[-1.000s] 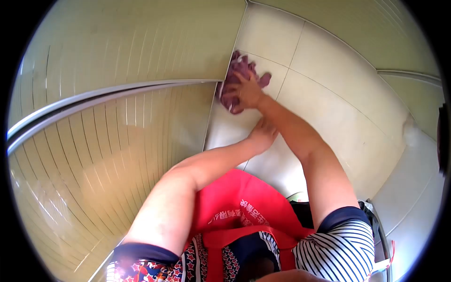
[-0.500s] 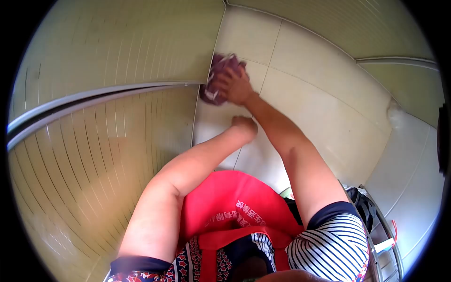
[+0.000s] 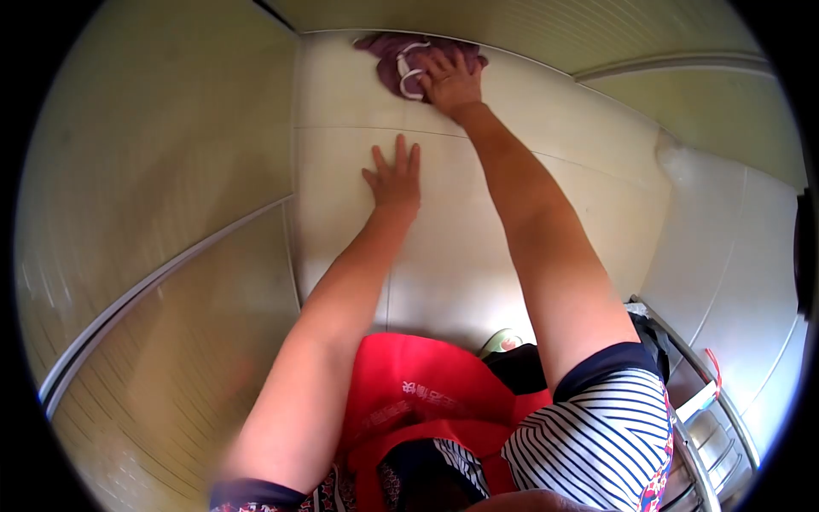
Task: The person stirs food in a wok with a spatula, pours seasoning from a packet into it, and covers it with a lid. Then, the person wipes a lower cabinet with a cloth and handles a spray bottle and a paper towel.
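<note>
My right hand (image 3: 452,84) lies flat with spread fingers on a crumpled purple cloth (image 3: 397,70) with white trim. The cloth is on the pale tiled floor (image 3: 341,94), against the foot of the far panel. Closer to me and to the left, my left hand (image 3: 396,181) rests on the bare tiles, fingers apart, holding nothing. A gap of floor separates it from the cloth. Part of the cloth is hidden under my right hand.
Glossy ribbed panels rise at the left (image 3: 162,128) and along the far side (image 3: 512,26). A metal-framed rack (image 3: 695,358) with dark items stands at the lower right. A light green shoe (image 3: 499,343) shows beside my red apron (image 3: 401,384).
My right hand and the cloth have moved from the left panel's corner to the far panel. My left hand, curled before, has moved forward and left and now lies spread. The view has shifted.
</note>
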Demonstrator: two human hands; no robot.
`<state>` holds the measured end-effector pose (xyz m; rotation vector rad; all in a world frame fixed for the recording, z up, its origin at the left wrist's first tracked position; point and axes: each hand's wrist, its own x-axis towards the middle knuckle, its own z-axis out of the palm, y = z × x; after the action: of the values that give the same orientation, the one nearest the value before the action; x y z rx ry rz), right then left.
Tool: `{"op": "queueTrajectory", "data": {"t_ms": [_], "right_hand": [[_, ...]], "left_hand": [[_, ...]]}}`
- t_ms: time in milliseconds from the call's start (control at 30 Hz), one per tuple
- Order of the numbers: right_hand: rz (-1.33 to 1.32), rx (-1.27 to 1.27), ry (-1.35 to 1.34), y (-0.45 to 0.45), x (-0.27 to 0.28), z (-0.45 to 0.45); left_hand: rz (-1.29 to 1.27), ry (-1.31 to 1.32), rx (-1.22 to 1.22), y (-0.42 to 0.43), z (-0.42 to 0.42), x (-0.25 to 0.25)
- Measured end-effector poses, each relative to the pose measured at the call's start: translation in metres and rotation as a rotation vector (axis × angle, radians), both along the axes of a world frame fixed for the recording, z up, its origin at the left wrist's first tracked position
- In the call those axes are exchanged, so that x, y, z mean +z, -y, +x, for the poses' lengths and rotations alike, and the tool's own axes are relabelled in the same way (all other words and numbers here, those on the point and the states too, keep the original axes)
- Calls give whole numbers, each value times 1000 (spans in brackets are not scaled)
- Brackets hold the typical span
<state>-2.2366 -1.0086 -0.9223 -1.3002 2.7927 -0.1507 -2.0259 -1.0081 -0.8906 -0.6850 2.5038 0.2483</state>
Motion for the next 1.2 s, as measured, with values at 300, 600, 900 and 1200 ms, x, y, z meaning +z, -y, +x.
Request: {"op": "queueTrajectory", "data": {"t_ms": [300,600,900,1200], "right_hand": [[166,-311,120,-132,-25,-104],[82,-692,152,-331,-57,-187],[-57,-1194,176,-443,-35,-91],[208,-640,641,-309,40,93]], "left_hand": [[48,71,-17,-4,-7,-35],[-18,68,-56,-13,-10,-26],[-49,96,-89,-17,-12,-28],[141,85,10,-33,-59,-35]]}}
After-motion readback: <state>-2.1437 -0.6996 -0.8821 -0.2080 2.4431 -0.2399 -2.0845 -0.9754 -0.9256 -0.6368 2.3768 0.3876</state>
